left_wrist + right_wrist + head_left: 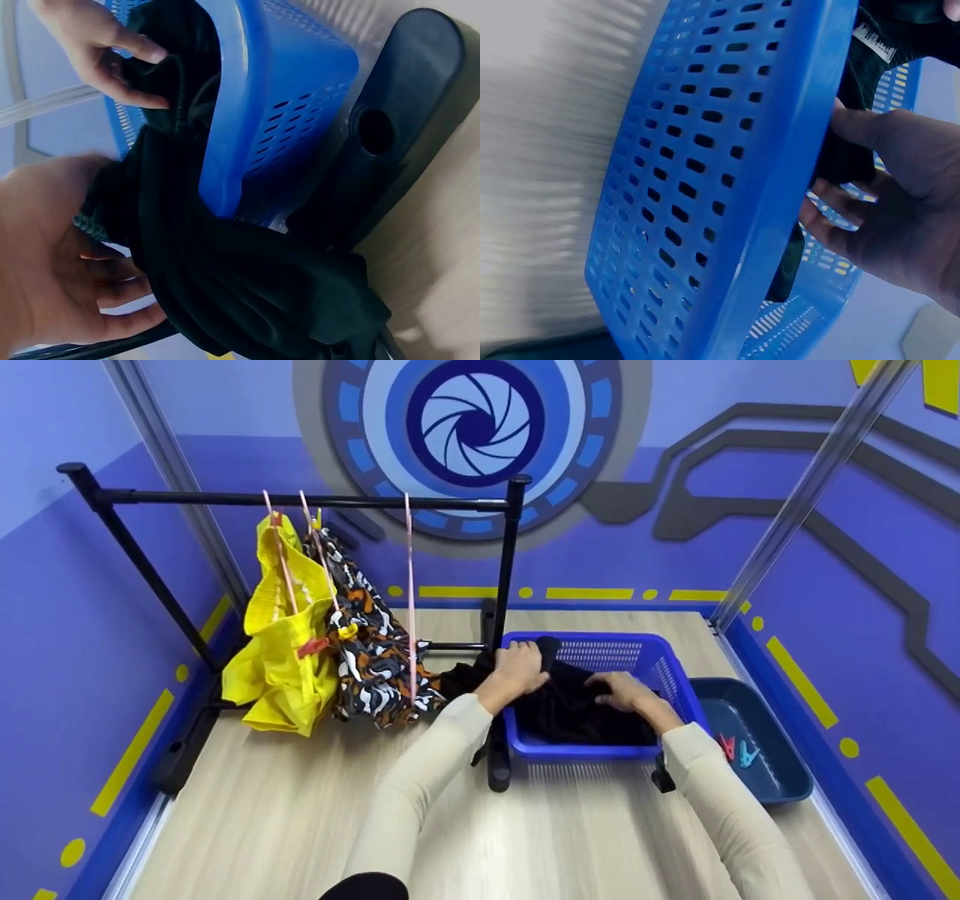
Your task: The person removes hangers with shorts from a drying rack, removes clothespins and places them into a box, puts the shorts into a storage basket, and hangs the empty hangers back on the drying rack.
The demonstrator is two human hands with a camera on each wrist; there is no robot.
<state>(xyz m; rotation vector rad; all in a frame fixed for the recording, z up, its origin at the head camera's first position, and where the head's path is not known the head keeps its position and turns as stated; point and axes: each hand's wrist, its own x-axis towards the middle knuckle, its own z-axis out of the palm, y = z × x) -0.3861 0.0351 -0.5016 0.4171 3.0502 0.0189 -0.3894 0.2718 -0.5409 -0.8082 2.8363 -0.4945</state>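
Pale sleeves (pixel 411 780), hands (pixel 517 666) on black garment (pixel 566 709)

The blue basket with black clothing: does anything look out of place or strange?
Yes, mildly: part of the black clothing hangs outside the blue basket, over its left rim, toward the rack, instead of lying inside. I see no damage.

Black garment (pixel 574 709), rumpled, partly inside blue basket (pixel 585 751), partly hanging outside.

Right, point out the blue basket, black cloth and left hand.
Blue basket (pixel 589 751), head view: near rim.
Black cloth (pixel 255 281), left wrist view: its loose folds.
Left hand (pixel 517 667), head view: back of the hand.
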